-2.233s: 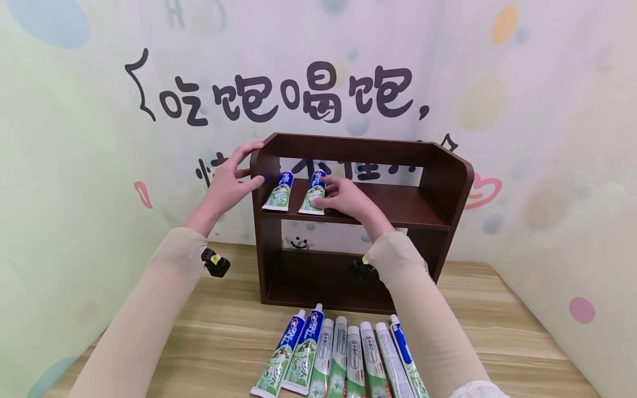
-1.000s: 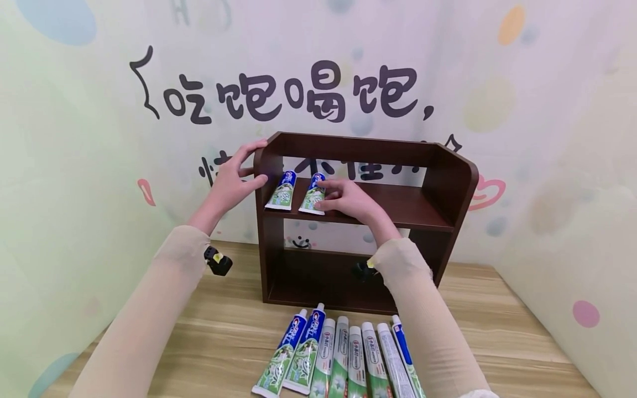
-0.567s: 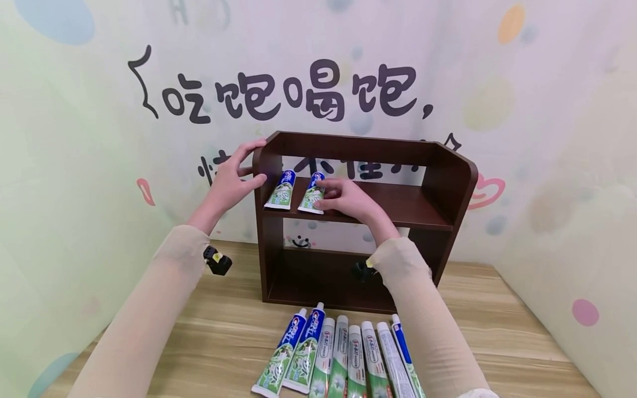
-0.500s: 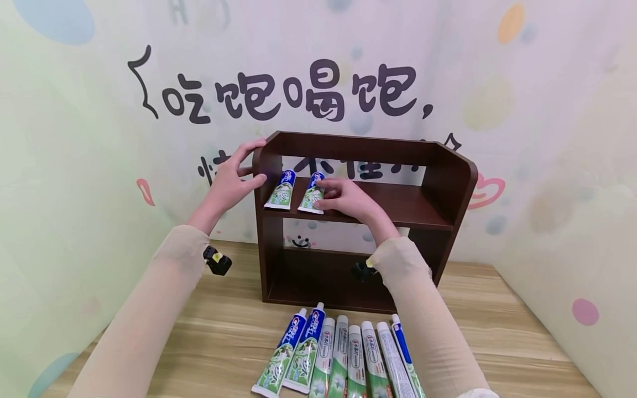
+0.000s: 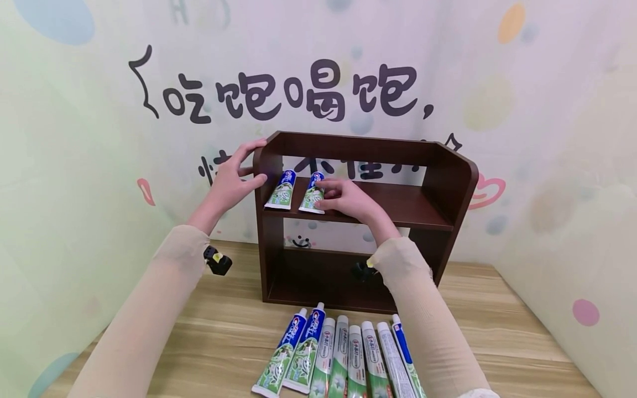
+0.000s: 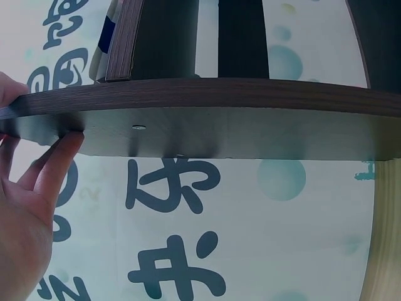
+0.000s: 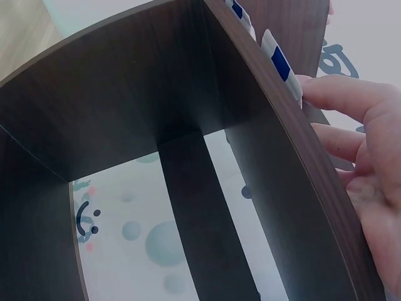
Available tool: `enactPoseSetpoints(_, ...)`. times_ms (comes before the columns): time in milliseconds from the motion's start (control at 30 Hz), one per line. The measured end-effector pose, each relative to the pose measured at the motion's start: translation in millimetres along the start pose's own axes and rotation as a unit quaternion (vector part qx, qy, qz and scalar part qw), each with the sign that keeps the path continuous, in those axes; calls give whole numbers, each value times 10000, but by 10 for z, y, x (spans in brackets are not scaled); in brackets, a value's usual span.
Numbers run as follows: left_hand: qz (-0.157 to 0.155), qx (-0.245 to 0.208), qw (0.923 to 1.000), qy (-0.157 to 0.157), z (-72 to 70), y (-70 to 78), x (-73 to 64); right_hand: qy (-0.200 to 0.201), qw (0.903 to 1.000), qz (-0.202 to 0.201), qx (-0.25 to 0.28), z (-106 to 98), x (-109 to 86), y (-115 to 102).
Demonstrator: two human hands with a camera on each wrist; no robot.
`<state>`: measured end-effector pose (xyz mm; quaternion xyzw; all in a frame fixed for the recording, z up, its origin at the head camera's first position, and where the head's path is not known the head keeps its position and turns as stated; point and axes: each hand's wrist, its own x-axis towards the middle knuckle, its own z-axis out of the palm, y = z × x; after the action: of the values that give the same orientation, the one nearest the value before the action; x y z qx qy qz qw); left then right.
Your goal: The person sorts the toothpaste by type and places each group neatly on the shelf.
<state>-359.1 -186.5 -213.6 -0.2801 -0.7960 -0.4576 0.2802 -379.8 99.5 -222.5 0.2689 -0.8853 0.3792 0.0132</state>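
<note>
A dark brown two-tier shelf (image 5: 393,202) stands on the wooden table. My left hand (image 5: 226,182) grips the top of its left side panel; in the left wrist view the panel (image 6: 250,94) runs between thumb and fingers. Two blue-and-green toothpaste tubes lie on the upper tier, crimped ends toward me. The left tube (image 5: 281,193) is untouched beside the panel. My right hand (image 5: 350,200) pinches the right tube (image 5: 311,198) along its right side. In the right wrist view that tube's crimped end (image 7: 281,63) sits at the board's edge by a fingertip.
Before the shelf, several more toothpaste tubes lie fanned in a row: two blue-green ones (image 5: 283,354) at left, several grey-green ones (image 5: 356,359) in the middle, another blue one (image 5: 404,345) partly under my right forearm. A printed wall (image 5: 209,33) rises behind.
Since the oldest frame, the right tube has shifted slightly left toward the other tube, with my right hand on it. My left hand stays on the panel; the last second shows almost no movement.
</note>
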Motion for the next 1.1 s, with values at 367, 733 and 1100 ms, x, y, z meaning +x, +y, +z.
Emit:
enactPoseSetpoints(367, 35, 16, 10000, -51, -18, 257, -62, -1, 9999, 11, -111, -6, 8, -14)
enactPoseSetpoints(733, 102, 71, 9999, 3, -15, -12, 11, -18, 9999, -16, -99, -13, 5, -30)
enactPoseSetpoints(1100, 44, 19, 10000, -62, -5, -17, 2, 113, 9998, -71, 135, 11, -7, -7)
